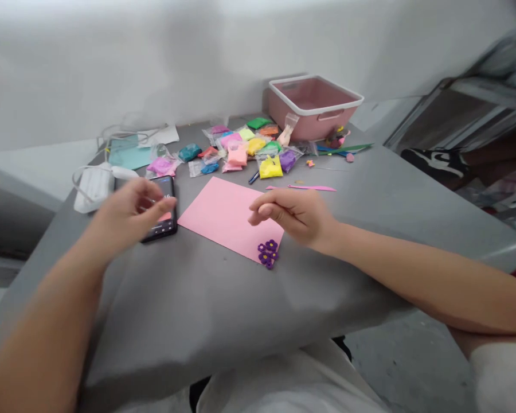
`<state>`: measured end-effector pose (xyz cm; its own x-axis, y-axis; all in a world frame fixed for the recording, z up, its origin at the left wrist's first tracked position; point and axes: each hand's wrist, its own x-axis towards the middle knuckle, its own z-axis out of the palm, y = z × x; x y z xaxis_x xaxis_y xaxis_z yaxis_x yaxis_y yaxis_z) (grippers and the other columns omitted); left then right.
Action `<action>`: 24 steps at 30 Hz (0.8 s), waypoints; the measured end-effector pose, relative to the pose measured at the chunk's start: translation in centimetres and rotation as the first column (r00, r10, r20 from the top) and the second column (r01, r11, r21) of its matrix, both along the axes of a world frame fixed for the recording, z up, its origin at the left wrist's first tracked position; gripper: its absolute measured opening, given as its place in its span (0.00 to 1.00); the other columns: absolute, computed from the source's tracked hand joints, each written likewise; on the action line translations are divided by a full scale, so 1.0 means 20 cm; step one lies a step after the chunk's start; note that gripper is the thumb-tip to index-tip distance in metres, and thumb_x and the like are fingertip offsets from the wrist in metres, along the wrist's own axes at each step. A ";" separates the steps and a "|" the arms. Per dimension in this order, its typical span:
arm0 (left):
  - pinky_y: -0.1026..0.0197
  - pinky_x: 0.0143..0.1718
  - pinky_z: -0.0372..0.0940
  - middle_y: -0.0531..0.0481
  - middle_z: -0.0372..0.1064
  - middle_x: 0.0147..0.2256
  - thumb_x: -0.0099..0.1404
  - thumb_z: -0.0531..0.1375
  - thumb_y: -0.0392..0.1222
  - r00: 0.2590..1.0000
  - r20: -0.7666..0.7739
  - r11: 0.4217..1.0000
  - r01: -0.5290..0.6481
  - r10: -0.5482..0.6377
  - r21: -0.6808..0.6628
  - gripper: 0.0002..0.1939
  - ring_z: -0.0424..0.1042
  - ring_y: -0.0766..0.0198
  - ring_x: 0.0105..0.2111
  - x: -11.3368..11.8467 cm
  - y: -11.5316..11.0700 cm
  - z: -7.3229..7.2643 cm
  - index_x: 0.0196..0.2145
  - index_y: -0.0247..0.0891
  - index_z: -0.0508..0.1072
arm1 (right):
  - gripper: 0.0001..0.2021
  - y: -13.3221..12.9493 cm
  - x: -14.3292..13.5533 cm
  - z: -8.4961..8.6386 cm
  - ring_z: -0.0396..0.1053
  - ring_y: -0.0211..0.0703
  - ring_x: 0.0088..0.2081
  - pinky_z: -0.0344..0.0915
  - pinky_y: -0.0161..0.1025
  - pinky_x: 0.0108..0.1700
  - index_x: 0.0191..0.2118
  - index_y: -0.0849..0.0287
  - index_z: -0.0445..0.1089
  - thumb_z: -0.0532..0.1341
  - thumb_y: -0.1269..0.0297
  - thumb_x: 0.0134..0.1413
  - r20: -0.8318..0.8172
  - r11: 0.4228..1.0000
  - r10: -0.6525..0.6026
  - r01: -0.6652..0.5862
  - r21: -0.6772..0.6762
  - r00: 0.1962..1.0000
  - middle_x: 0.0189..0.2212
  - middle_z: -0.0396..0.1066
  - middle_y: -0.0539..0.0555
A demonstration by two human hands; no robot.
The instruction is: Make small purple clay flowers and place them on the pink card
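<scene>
My left hand (131,215) hovers over a black phone (162,215) with a lit screen. Its thumb and fingers are apart, slightly blurred, and hold nothing visible. My right hand (298,215) is above the right edge of a pink sheet of paper (219,215). Its thumb and fingertips press together in a pinch; whatever may be between them is hidden or too small to name. Small purple clay flowers (268,254) with light or yellow centres lie in a cluster on the paper's near right corner, below my right hand.
Bags of coloured clay (241,152) lie behind the paper, before a pink basket (313,106) with a white rim. A pink plastic knife (313,187) and other tools (344,149) lie on the right. A white charger (95,186) with cable stands at the left of the grey table (189,310).
</scene>
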<state>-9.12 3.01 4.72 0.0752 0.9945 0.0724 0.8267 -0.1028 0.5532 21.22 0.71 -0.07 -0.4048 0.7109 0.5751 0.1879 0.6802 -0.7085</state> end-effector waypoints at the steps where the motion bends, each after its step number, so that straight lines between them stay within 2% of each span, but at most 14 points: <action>1: 0.63 0.28 0.61 0.52 0.71 0.34 0.63 0.61 0.56 0.986 0.130 0.992 0.115 -0.107 -0.056 0.16 0.68 0.65 0.30 0.09 -0.04 -0.01 0.38 0.40 0.70 | 0.10 0.00 0.00 0.00 0.74 0.33 0.29 0.68 0.28 0.31 0.34 0.61 0.73 0.61 0.60 0.63 0.024 1.000 -0.013 0.013 0.012 1.000 0.27 0.77 0.50; 3: 0.61 0.31 0.64 0.49 0.72 0.36 0.62 0.61 0.58 0.868 0.411 0.934 0.344 -0.277 -0.095 0.17 0.70 0.61 0.34 0.28 -0.12 -0.05 0.37 0.41 0.72 | 0.11 0.00 0.00 0.01 0.71 0.32 0.27 0.64 0.28 0.27 0.29 0.60 0.72 0.67 0.58 0.55 0.067 0.997 -0.030 0.025 0.071 0.997 0.25 0.75 0.48; 4: 0.60 0.33 0.65 0.49 0.72 0.36 0.62 0.61 0.58 0.796 0.519 0.898 0.424 -0.311 -0.113 0.17 0.71 0.60 0.35 0.35 -0.16 -0.06 0.37 0.42 0.73 | 0.11 -0.01 0.00 0.01 0.71 0.32 0.27 0.64 0.28 0.28 0.30 0.60 0.72 0.69 0.58 0.53 0.075 0.993 -0.029 0.020 0.113 0.997 0.25 0.75 0.48; 6: 0.60 0.34 0.67 0.50 0.71 0.35 0.60 0.65 0.56 0.677 0.685 0.845 0.507 -0.269 -0.169 0.15 0.72 0.61 0.35 0.46 -0.22 -0.10 0.36 0.43 0.73 | 0.07 -0.01 -0.01 0.01 0.73 0.33 0.30 0.68 0.29 0.32 0.35 0.59 0.72 0.67 0.62 0.56 0.077 0.980 -0.015 0.000 0.197 0.997 0.29 0.77 0.49; 9: 0.61 0.38 0.69 0.54 0.72 0.33 0.56 0.70 0.49 0.514 0.856 0.862 0.453 -0.044 -0.228 0.16 0.74 0.65 0.34 0.52 -0.26 -0.16 0.35 0.43 0.67 | 0.05 -0.02 -0.03 0.00 0.76 0.36 0.37 0.72 0.32 0.40 0.42 0.58 0.71 0.62 0.68 0.60 0.091 0.958 -0.017 -0.009 0.286 0.996 0.37 0.79 0.51; 11: 0.64 0.38 0.68 0.57 0.72 0.32 0.53 0.73 0.44 0.385 0.923 0.875 0.438 0.027 -0.207 0.20 0.74 0.68 0.33 0.52 -0.25 -0.21 0.34 0.43 0.65 | 0.06 -0.02 -0.03 -0.01 0.77 0.38 0.41 0.73 0.34 0.44 0.44 0.58 0.71 0.60 0.70 0.62 0.116 0.939 -0.015 -0.026 0.343 0.993 0.39 0.79 0.53; 14: 0.64 0.41 0.69 0.58 0.73 0.33 0.51 0.73 0.40 0.295 0.954 0.884 0.430 0.054 -0.183 0.21 0.75 0.69 0.35 0.52 -0.24 -0.25 0.34 0.43 0.64 | 0.05 -0.02 -0.04 -0.02 0.76 0.41 0.45 0.73 0.36 0.49 0.44 0.59 0.70 0.60 0.70 0.62 0.152 0.903 0.025 -0.088 0.420 0.988 0.40 0.78 0.56; 16: 0.62 0.42 0.69 0.57 0.74 0.33 0.52 0.73 0.41 0.305 0.952 0.892 0.420 0.036 -0.168 0.21 0.75 0.67 0.36 0.52 -0.24 -0.25 0.35 0.43 0.64 | 0.04 -0.01 -0.05 -0.03 0.76 0.41 0.47 0.73 0.37 0.50 0.42 0.60 0.70 0.61 0.70 0.62 0.142 0.884 0.050 -0.110 0.455 0.989 0.40 0.78 0.57; 18: 0.60 0.41 0.70 0.55 0.74 0.34 0.54 0.71 0.43 0.390 0.920 0.896 0.416 -0.021 -0.155 0.20 0.76 0.65 0.37 0.51 -0.25 -0.23 0.35 0.43 0.63 | 0.03 0.00 -0.05 -0.03 0.75 0.42 0.45 0.73 0.38 0.49 0.41 0.60 0.70 0.61 0.70 0.62 0.128 0.876 0.042 -0.098 0.473 0.991 0.38 0.78 0.57; 21: 0.58 0.39 0.69 0.50 0.72 0.41 0.56 0.70 0.47 0.652 0.735 0.931 0.357 -0.184 -0.083 0.19 0.74 0.60 0.41 0.44 -0.21 -0.18 0.38 0.43 0.64 | 0.02 0.00 -0.04 -0.02 0.76 0.41 0.41 0.73 0.38 0.45 0.39 0.60 0.70 0.62 0.69 0.61 0.123 0.889 0.008 -0.064 0.453 0.992 0.35 0.78 0.56; 23: 0.57 0.39 0.68 0.49 0.69 0.44 0.48 0.74 0.46 0.843 0.486 0.972 0.218 -0.231 0.082 0.27 0.72 0.58 0.43 0.35 -0.14 -0.13 0.42 0.44 0.66 | 0.03 0.00 -0.02 -0.01 0.76 0.41 0.39 0.73 0.38 0.43 0.39 0.60 0.70 0.63 0.69 0.61 0.125 0.907 -0.021 -0.033 0.421 0.992 0.35 0.78 0.56; 24: 0.57 0.41 0.67 0.49 0.68 0.44 0.45 0.76 0.44 0.895 0.393 0.977 0.173 -0.210 0.128 0.28 0.70 0.57 0.45 0.30 -0.10 -0.10 0.41 0.43 0.67 | 0.03 0.01 -0.01 -0.01 0.76 0.41 0.38 0.73 0.38 0.42 0.40 0.60 0.70 0.63 0.69 0.60 0.129 0.917 -0.039 -0.016 0.398 0.991 0.35 0.78 0.57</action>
